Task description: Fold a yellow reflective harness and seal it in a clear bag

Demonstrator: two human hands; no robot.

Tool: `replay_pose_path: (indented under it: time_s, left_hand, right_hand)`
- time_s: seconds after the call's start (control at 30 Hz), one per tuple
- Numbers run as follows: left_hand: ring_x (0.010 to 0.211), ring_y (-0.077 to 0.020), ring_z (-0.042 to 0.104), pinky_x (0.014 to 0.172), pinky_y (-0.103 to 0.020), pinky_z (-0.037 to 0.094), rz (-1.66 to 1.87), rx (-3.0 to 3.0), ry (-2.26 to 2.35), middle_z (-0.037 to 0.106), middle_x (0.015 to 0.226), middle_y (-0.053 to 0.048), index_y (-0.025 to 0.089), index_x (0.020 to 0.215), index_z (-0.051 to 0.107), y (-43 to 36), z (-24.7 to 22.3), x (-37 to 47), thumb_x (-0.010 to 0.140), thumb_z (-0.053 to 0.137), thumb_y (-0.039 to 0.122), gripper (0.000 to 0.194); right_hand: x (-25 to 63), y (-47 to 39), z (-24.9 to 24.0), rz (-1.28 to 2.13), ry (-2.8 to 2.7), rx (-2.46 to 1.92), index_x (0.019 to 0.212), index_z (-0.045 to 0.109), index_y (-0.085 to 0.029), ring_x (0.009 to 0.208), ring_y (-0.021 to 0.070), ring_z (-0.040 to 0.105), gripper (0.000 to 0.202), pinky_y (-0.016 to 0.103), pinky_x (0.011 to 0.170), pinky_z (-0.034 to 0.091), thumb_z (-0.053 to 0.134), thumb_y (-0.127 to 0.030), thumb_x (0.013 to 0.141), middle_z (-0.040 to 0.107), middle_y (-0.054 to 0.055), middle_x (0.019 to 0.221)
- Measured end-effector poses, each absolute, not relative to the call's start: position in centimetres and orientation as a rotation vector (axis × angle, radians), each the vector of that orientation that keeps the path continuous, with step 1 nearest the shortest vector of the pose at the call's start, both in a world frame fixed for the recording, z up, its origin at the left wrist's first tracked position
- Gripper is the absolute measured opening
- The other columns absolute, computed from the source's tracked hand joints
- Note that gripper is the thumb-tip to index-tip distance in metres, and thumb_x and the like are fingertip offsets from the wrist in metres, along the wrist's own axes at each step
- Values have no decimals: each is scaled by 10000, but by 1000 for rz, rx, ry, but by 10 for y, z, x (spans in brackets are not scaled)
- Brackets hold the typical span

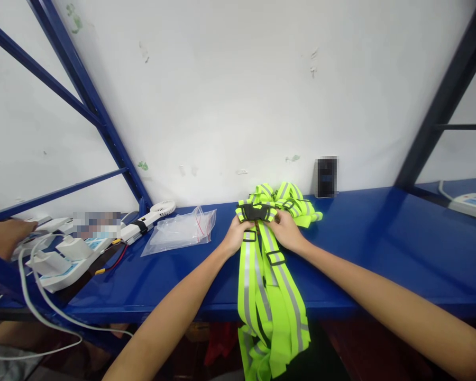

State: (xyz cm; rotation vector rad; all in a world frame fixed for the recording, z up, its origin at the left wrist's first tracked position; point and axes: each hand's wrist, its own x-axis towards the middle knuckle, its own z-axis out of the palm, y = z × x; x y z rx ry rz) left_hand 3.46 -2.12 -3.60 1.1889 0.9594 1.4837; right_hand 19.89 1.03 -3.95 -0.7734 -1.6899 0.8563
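Neon yellow-green straps point(287, 296) with grey reflective stripes and black slide buckles run over the blue table's front edge and hang below it. At their upper end is a black buckle point(256, 212), lying crosswise between my hands. My left hand point(237, 234) is closed on the straps at the buckle's left end. On the right side, my right hand point(286, 228) grips them near the buckle's other end; some fingertips are hidden behind the webbing. Just beyond my hands, more of the same straps point(297, 203) lie in a heap against the wall.
Clear plastic bags point(182, 231) lie left of the straps, near a white handheld fan point(163, 208). Power strips point(69, 267) with plugs and loose cables fill the far left, beside another person's hand point(10, 235). A dark phone-like object point(326, 178) leans against the wall.
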Motion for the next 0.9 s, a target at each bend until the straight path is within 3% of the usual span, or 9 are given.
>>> replay_pose_path:
  time_s: [0.13, 0.33, 0.9]
  left_hand:
    - [731, -210, 653, 747, -340, 515, 1494, 1176, 998, 689, 749, -10, 164, 891, 654, -22, -38, 37, 648, 640, 237, 254]
    - [814, -223, 680, 772, -329, 527, 1479, 1454, 955, 735, 818, -56, 137, 880, 695, -20, -34, 38, 730, 657, 264, 200]
    - [1006, -251, 671, 906, -349, 500, 1610, 1621, 1052, 740, 1065, -103, 118, 985, 709, -16, -41, 41, 773, 643, 168, 226]
  right_hand:
    - [197, 11, -43, 722, -1689, -743, 1004, 679, -160, 953, 280, 673, 230, 447, 918, 503, 588, -290, 838, 730, 103, 1065]
    - [196, 11, -46, 629, -1677, -712, 1072, 654, -170, 1003, 269, 658, 259, 444, 961, 487, 552, -215, 837, 703, 112, 1137]
    - [192, 3, -46, 546, -1626, -754, 1037, 602, -176, 1002, 291, 645, 237, 476, 965, 478, 530, -200, 812, 694, 118, 1042]
